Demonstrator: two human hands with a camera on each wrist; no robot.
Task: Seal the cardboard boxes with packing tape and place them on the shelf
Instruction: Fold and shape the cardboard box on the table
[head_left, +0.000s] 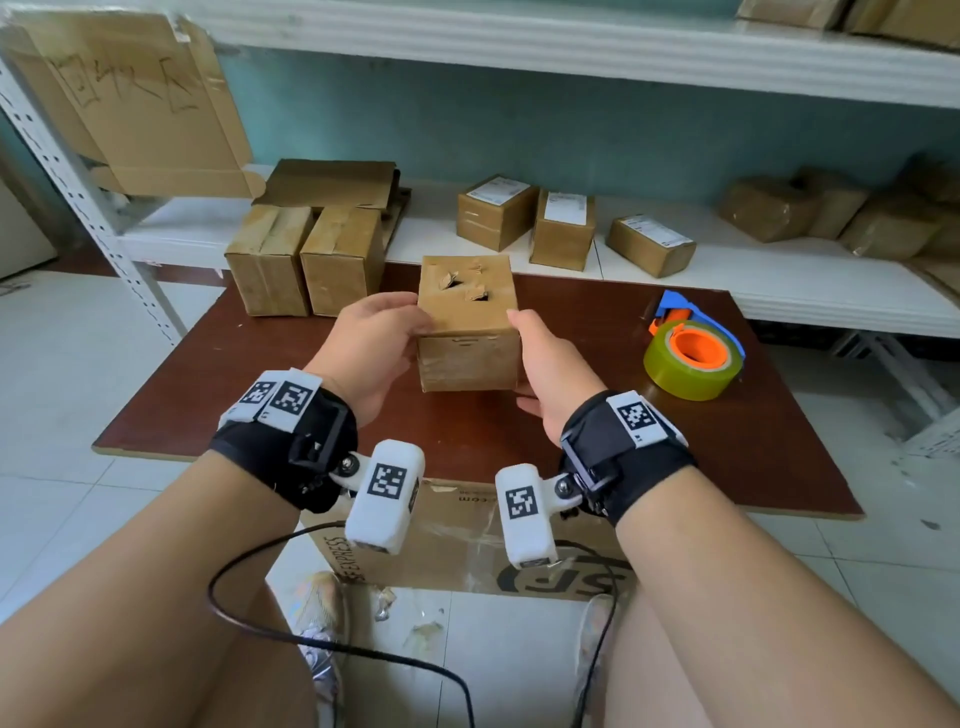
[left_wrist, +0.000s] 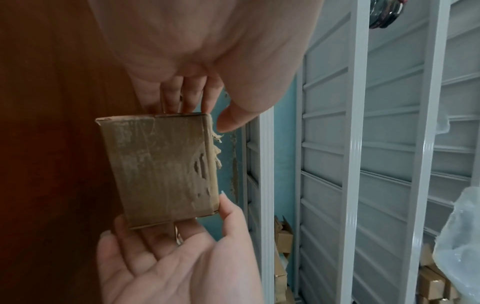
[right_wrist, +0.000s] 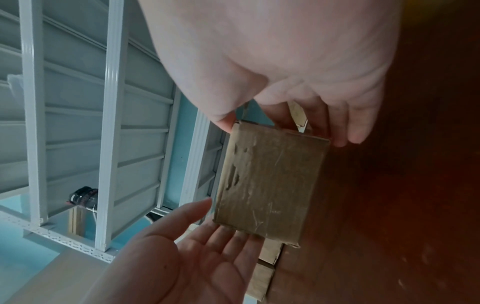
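Note:
A small worn cardboard box (head_left: 467, 358) stands on the brown table (head_left: 753, 447), its top torn with two holes. My left hand (head_left: 374, 343) lies flat against its left side with the thumb on the top edge. My right hand (head_left: 550, 364) presses the right side with straight fingers. In the left wrist view the box (left_wrist: 161, 168) sits between the left hand (left_wrist: 194, 51) and the right hand (left_wrist: 168, 263). The right wrist view shows the same box (right_wrist: 270, 181) between the right hand (right_wrist: 285, 61) and the left hand (right_wrist: 187, 257). A tape dispenser (head_left: 693, 358) with an orange core lies to the right.
Two taped boxes (head_left: 301, 260) stand at the table's back left. Labelled boxes (head_left: 519, 218) and wrapped parcels (head_left: 831, 213) sit on the low white shelf (head_left: 779, 280) behind. Flattened cardboard (head_left: 140, 104) leans at upper left. A big carton (head_left: 467, 540) sits under the table's front edge.

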